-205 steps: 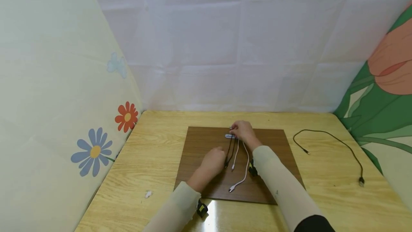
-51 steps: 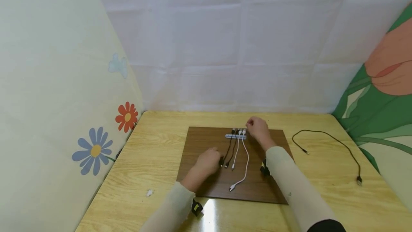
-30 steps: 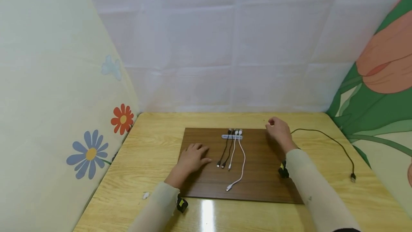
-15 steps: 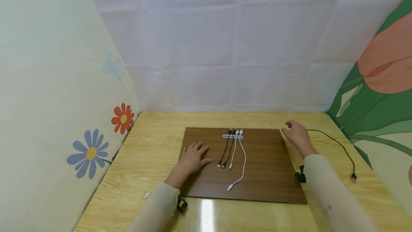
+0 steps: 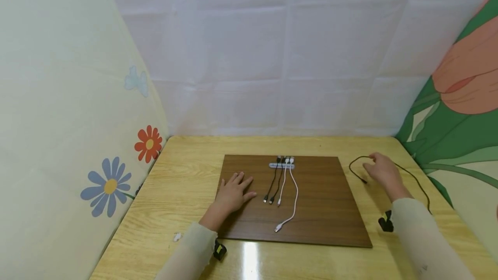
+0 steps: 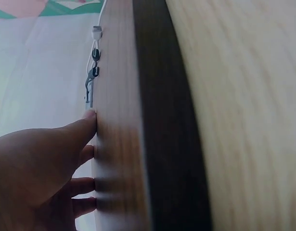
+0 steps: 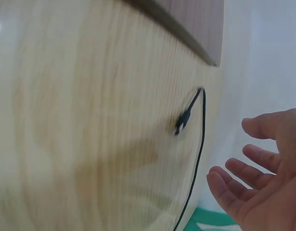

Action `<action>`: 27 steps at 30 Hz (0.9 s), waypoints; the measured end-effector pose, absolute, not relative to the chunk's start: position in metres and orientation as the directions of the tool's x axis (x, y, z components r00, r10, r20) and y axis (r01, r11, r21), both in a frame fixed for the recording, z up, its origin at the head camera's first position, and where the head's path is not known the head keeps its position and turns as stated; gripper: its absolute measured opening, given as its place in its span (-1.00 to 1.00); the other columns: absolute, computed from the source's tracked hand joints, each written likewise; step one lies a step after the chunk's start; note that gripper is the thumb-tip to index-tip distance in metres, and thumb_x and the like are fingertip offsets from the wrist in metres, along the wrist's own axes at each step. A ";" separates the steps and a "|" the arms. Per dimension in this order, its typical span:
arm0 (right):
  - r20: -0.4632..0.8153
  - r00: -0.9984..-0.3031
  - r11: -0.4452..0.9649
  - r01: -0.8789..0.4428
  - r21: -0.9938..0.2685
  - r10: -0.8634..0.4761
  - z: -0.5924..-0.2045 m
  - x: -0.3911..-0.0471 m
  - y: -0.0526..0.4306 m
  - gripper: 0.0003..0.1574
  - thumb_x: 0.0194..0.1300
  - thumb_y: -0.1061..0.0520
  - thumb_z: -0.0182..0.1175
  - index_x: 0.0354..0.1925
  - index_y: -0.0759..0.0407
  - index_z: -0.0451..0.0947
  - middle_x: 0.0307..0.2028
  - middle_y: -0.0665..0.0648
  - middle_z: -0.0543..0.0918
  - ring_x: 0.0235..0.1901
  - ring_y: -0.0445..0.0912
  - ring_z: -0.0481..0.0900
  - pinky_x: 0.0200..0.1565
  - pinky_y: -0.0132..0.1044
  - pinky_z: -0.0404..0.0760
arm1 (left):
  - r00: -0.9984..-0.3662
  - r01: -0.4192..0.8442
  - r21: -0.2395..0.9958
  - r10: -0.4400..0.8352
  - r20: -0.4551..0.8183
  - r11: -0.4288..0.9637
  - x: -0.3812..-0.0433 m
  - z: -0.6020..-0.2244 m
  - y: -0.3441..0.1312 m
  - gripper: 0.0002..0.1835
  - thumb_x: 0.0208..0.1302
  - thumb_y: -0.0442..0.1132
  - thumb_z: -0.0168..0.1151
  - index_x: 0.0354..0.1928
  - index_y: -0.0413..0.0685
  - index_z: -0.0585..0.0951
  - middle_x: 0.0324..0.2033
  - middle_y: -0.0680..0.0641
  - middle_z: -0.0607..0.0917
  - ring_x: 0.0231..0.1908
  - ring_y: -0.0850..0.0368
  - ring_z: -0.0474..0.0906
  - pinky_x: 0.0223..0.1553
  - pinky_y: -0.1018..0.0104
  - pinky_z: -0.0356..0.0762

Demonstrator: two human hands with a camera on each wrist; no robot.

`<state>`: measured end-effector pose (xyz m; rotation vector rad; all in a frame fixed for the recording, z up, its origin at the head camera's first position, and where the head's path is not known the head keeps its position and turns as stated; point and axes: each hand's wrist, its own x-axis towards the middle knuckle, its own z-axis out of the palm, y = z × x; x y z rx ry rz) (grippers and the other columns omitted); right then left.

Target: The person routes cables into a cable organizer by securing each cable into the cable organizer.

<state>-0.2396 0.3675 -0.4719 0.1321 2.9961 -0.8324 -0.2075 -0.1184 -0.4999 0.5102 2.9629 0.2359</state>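
My left hand point(image 5: 230, 194) rests on the left part of a brown wooden board point(image 5: 319, 202), fingers spread, as the left wrist view point(image 6: 46, 163) also shows at its surface. On the right, my right hand point(image 5: 383, 171) hovers over a loose black USB cable point(image 5: 418, 183), its fingers parted and holding nothing. In the right wrist view that cable's small plug point(image 7: 184, 120) lies on the table, left of the fingers. A light blue cable holder strip point(image 5: 273, 165) near the board's back edge carries two black cables point(image 5: 273, 185) and two white cables point(image 5: 297, 189), side by side.
The board lies on a yellow wood-grain table point(image 5: 190, 163). A white scrap point(image 5: 177, 237) sits at the table's left. A white cloth backdrop point(image 5: 241, 55) rises behind, with flower-patterned panels point(image 5: 110, 185) at both sides.
My right hand has left the cable strip and moved right to the loose black cable. My left hand has let go of the black cable ends and now lies flat on the board further left.
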 end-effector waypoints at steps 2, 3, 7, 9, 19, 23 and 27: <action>-0.055 -0.996 0.857 0.094 -0.506 0.077 -0.472 -0.234 0.375 -0.24 0.50 0.03 0.00 0.34 0.63 0.17 0.22 0.70 0.29 0.12 0.57 0.34 0.01 0.36 0.44 | -0.936 0.321 0.173 0.340 -0.094 0.931 -0.207 -0.500 -0.118 -0.30 0.46 0.32 -0.06 0.52 0.22 0.31 0.54 -0.15 0.20 0.54 -0.19 0.05 0.40 -0.40 0.04; -0.059 -0.995 0.858 0.098 -0.504 0.079 -0.472 -0.232 0.378 -0.24 0.50 0.03 0.00 0.33 0.64 0.16 0.22 0.71 0.29 0.11 0.57 0.35 0.00 0.36 0.45 | -0.936 0.321 0.173 0.340 -0.092 0.931 -0.206 -0.499 -0.118 -0.31 0.46 0.31 -0.06 0.52 0.22 0.31 0.54 -0.15 0.21 0.54 -0.19 0.05 0.40 -0.40 0.04; -0.092 -0.992 0.861 0.120 -0.494 0.086 -0.473 -0.221 0.393 -0.20 0.51 0.02 -0.01 0.33 0.69 0.12 0.21 0.75 0.23 0.11 0.60 0.31 0.00 0.39 0.43 | -0.936 0.323 0.183 0.342 -0.086 0.929 -0.205 -0.498 -0.117 -0.32 0.47 0.29 -0.05 0.52 0.20 0.32 0.53 -0.16 0.21 0.54 -0.20 0.04 0.40 -0.41 0.03; -0.102 -0.991 0.861 0.126 -0.493 0.087 -0.474 -0.216 0.399 -0.18 0.51 0.01 -0.01 0.32 0.72 0.10 0.21 0.76 0.21 0.11 0.61 0.29 0.01 0.40 0.42 | -0.936 0.322 0.188 0.342 -0.085 0.928 -0.204 -0.497 -0.117 -0.32 0.48 0.29 -0.05 0.51 0.20 0.32 0.53 -0.16 0.21 0.54 -0.20 0.04 0.40 -0.41 0.03; -0.172 -0.974 0.870 0.213 -0.445 0.150 -0.479 -0.190 0.426 -0.06 0.51 -0.13 -0.06 0.37 0.69 0.01 0.28 0.77 0.10 0.13 0.65 0.21 0.04 0.44 0.35 | -0.937 0.325 0.178 0.342 -0.074 0.929 -0.202 -0.498 -0.115 -0.33 0.48 0.28 -0.04 0.51 0.21 0.32 0.53 -0.16 0.22 0.53 -0.20 0.06 0.40 -0.41 0.03; -0.175 -0.970 0.871 0.231 -0.433 0.170 -0.485 -0.181 0.436 -0.03 0.51 -0.15 -0.06 0.36 0.71 0.01 0.26 0.78 0.10 0.13 0.66 0.19 0.05 0.44 0.34 | -0.936 0.330 0.173 0.346 -0.068 0.928 -0.201 -0.499 -0.114 -0.33 0.48 0.28 -0.05 0.51 0.21 0.33 0.53 -0.17 0.22 0.53 -0.20 0.07 0.40 -0.41 0.04; -0.180 -0.964 0.869 0.256 -0.424 0.196 -0.486 -0.171 0.443 -0.04 0.50 -0.15 -0.05 0.35 0.69 0.03 0.23 0.79 0.11 0.11 0.65 0.20 0.03 0.43 0.37 | -0.936 0.334 0.166 0.348 -0.062 0.928 -0.200 -0.499 -0.114 -0.33 0.48 0.29 -0.07 0.51 0.21 0.33 0.53 -0.16 0.22 0.53 -0.19 0.07 0.39 -0.41 0.05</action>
